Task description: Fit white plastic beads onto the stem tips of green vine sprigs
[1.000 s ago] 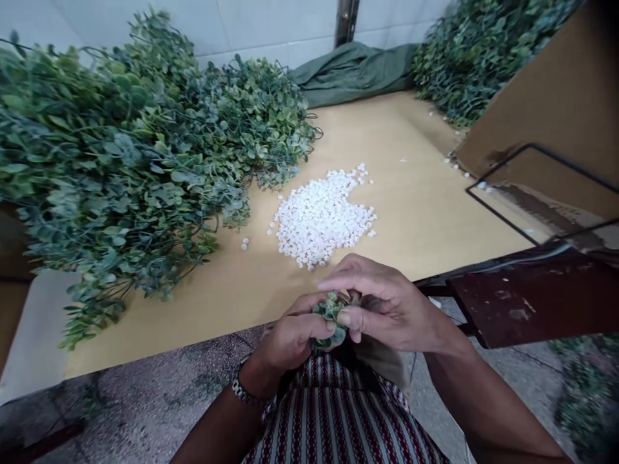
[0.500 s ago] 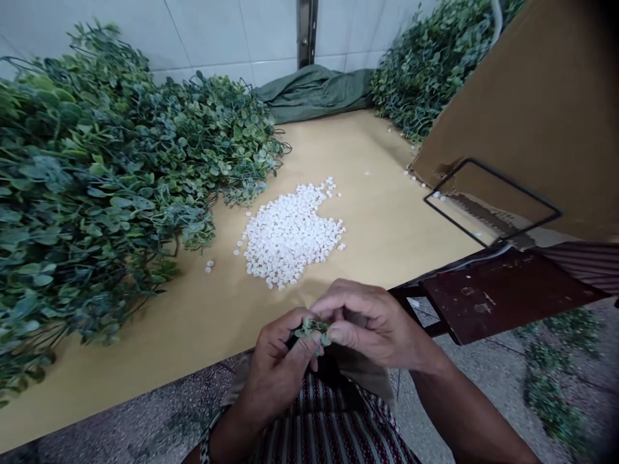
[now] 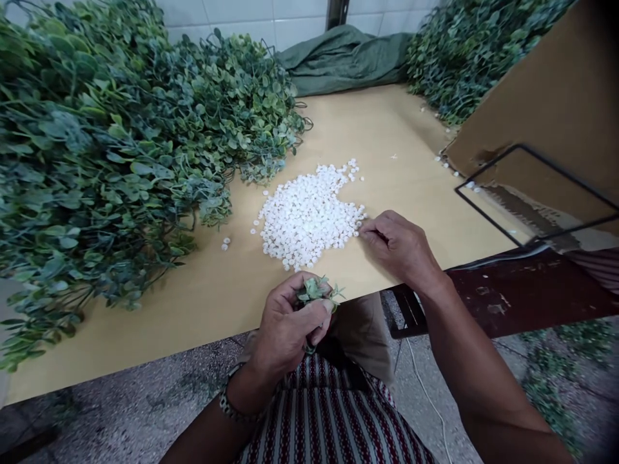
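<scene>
My left hand (image 3: 294,316) is closed around a small sprig of green artificial leaves (image 3: 315,290), held over the near edge of the table. Leaf tips poke out above the thumb and fingers. At the right edge of a heap of small white plastic rings (image 3: 309,216), my right hand (image 3: 399,248) rests with its fingers curled and the fingertips together on the heap's border. Whether a ring is between those fingertips is too small to make out.
Piles of artificial greenery (image 3: 145,135) fill the table's left side, with another bunch (image 3: 483,51) at the back right. A green cloth (image 3: 345,61) lies along the wall. On the right stand a cardboard box (image 3: 546,109), a black wire frame (image 3: 520,148) and a dark red stool (image 3: 522,293).
My right hand has left the sprig and moved forward and right to the edge of the white heap. My left hand still holds the sprig. The view has shifted slightly.
</scene>
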Available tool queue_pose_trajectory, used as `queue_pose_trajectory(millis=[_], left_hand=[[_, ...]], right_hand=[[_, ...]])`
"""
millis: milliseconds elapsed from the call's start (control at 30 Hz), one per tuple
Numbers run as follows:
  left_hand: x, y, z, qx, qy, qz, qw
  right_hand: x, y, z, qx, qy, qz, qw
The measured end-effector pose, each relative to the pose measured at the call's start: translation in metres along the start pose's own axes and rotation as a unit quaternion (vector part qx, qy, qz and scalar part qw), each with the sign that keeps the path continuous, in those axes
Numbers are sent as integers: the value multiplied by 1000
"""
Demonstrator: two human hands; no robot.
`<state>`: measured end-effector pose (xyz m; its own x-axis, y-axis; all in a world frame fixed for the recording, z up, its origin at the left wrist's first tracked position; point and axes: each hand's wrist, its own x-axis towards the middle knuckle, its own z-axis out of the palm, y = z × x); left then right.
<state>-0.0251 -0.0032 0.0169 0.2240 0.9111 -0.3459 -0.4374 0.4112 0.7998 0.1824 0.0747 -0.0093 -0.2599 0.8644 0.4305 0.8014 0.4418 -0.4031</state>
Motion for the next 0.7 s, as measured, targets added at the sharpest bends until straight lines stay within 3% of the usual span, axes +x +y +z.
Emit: queue_pose_trajectory(millis=[200, 567, 700], left_hand=[[-1, -1, 0, -37, 6, 24, 999], [-3, -4, 2, -21, 20, 42, 999], [0, 0, 8, -10, 34, 39, 999]], right_hand=[[-6, 0, -2, -23, 14, 59, 998], [-6, 7, -3, -43, 1, 43, 998], [-13, -3, -6, 85, 33, 77, 993]])
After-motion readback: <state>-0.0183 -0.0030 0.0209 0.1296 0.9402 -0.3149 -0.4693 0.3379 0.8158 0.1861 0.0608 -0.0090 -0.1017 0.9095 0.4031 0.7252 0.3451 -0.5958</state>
